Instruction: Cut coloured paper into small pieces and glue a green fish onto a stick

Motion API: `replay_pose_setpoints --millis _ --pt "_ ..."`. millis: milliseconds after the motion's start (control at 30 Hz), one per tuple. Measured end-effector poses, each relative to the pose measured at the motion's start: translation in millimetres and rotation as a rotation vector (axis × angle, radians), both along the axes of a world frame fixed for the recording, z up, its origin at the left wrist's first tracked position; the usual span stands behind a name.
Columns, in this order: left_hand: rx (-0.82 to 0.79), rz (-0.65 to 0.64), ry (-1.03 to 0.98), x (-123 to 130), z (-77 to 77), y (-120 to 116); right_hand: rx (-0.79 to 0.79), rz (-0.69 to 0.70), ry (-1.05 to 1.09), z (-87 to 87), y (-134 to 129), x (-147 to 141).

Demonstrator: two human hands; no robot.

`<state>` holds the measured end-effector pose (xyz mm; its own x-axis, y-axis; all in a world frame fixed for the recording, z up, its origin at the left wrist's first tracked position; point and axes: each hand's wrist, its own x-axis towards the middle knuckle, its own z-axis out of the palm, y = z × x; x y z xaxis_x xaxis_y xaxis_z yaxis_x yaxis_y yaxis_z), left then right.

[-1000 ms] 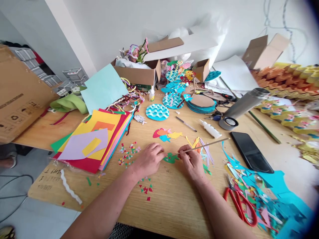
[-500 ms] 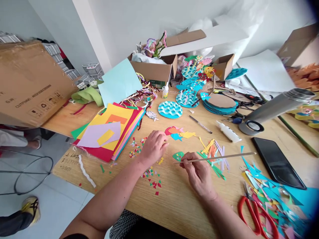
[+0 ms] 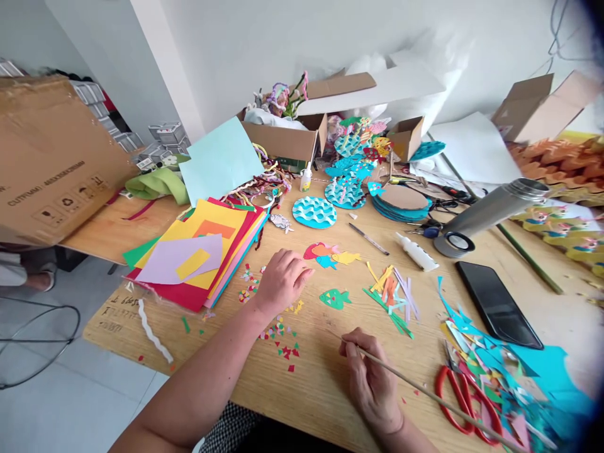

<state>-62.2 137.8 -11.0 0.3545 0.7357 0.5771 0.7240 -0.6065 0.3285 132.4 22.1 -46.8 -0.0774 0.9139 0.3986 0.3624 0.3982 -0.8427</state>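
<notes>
On the near edge of the wooden table, I see my right hand pinching a thin wooden stick between thumb and fingers. The stick runs from a tip just left of the hand, across it, and off toward the lower right, passing over red scissors. My left hand rests palm down farther up the table, fingers curled loosely and gripping nothing; its fingertips point toward a small cluster of paper fish in red, orange, blue and yellow. Between the two hands, apart from both, lies a green paper fish, flat on the wood. Tiny paper scraps in many colours are scattered below and beside the left hand. To the right of the green fish is a loose bunch of paper strips. Left of the left hand sits a stack of coloured paper sheets. Farther back I see a blue wave-patterned disc, a white glue bottle on its side, a metal flask on its side, and a black phone. Turquoise offcuts pile up at the right. Cardboard boxes stand at the back by the wall.
</notes>
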Motion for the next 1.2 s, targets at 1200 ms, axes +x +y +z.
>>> replay_pose_setpoints --millis 1200 --pt "0.081 0.087 -0.023 -3.2 0.6 -0.6 -0.002 -0.162 -0.157 18.9 54.1 10.8"
